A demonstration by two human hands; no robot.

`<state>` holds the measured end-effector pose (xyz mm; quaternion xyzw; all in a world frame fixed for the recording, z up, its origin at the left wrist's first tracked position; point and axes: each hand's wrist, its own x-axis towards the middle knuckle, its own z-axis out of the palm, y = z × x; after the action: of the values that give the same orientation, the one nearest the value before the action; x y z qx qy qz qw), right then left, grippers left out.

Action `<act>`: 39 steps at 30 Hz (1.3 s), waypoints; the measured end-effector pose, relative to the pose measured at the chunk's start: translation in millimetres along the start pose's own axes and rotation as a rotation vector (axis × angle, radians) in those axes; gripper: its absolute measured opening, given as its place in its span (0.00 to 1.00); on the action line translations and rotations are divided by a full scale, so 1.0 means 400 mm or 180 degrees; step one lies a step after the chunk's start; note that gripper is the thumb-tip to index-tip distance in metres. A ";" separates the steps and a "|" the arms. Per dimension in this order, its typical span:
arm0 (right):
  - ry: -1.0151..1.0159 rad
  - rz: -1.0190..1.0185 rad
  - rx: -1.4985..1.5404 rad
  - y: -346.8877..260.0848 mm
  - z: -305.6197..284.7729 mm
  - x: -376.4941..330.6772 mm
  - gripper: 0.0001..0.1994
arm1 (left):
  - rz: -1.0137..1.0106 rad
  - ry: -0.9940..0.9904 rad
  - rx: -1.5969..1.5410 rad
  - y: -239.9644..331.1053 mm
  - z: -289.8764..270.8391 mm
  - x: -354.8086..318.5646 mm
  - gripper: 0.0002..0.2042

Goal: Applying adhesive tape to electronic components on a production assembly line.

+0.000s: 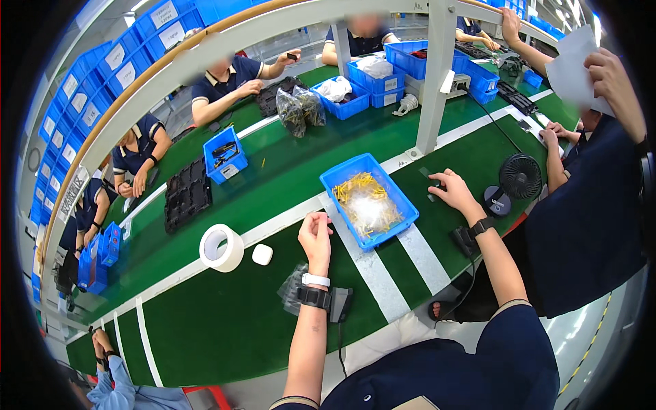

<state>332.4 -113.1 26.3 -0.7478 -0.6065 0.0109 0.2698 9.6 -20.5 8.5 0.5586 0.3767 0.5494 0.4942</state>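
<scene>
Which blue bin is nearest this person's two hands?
The bin holding yellow pieces, between the left hand and right hand; the other blue bins sit farther away.

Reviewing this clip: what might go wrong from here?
Small translucent pieces by the right hand blend into the green bench and might be brushed aside unnoticed.
The left hand is close beside the blue bin; a bump might scatter its thin yellow pieces.
The black fan stands near the right hand; a sideways swing might knock it.
</scene>
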 end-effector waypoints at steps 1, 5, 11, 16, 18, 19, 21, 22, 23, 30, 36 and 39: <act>0.0048 -0.0084 0.0076 0.010 0.003 -0.002 0.14 | 0.0019 0.0008 -0.0019 -0.002 0.001 -0.001 0.07; 0.0162 -0.0171 0.0292 0.017 -0.002 -0.007 0.10 | 0.0044 0.0019 -0.0068 -0.003 0.002 -0.003 0.07; 0.0407 -0.0321 0.0043 -0.006 -0.019 -0.046 0.15 | -0.0006 -0.0008 -0.0051 -0.002 0.002 0.000 0.06; -0.0032 0.0287 -0.0198 0.002 -0.029 -0.040 0.14 | -0.0082 -0.0065 -0.0036 -0.007 0.003 0.002 0.06; 0.0035 0.0184 -0.0130 0.010 -0.024 -0.034 0.12 | 0.0001 -0.0007 -0.0023 -0.008 0.002 0.003 0.06; 0.0030 0.0432 -0.0300 0.012 -0.019 -0.032 0.09 | -0.0091 -0.0066 -0.0010 -0.008 0.003 0.003 0.06; 0.0238 0.0250 -0.0140 0.013 -0.007 -0.031 0.07 | 0.0010 -0.0002 -0.0033 -0.008 0.003 0.001 0.06; 0.0447 0.0343 -0.0150 0.009 -0.002 -0.030 0.06 | -0.0064 -0.0069 -0.0046 -0.007 0.002 0.001 0.06; 0.0425 0.0258 -0.0098 0.002 -0.001 -0.029 0.06 | 0.0015 -0.0003 -0.0035 -0.007 0.002 0.001 0.06; 0.0932 -0.0361 0.0667 -0.190 -0.039 0.010 0.03 | 0.0037 0.0025 -0.0041 -0.007 0.002 0.006 0.06; -0.0120 -0.1173 0.0512 -0.328 -0.031 -0.003 0.17 | -0.0115 -0.0055 0.0021 -0.003 -0.007 -0.002 0.06; 0.0547 -0.0477 0.0078 -0.235 -0.055 0.024 0.13 | -0.0005 -0.0020 -0.0004 0.000 -0.003 0.002 0.06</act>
<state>257.7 -101.9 87.2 -0.6952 -0.6352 -0.0660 0.3300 8.6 -19.5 8.4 0.5597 0.3753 0.5475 0.4961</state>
